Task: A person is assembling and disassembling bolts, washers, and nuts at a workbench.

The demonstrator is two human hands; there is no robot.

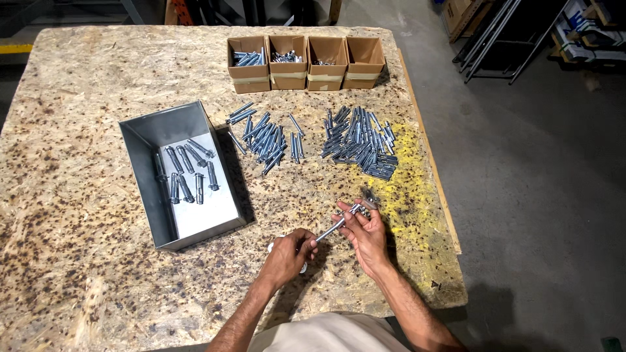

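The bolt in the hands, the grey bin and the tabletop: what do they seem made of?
Bolt, held between left hand and right hand: likely zinc-plated steel, bright silvery sheen. Grey bin: probably sheet metal, with thin folded walls and a dull reflective floor. Tabletop: oriented strand board, pressed wood flakes visible, stained.

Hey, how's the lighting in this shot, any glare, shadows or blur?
Head view: even overhead light; mild glare on the tray floor; a dark shadow right of the tray; soft shadows under both hands, left hand and right hand; table edges bow slightly; all looks sharp.
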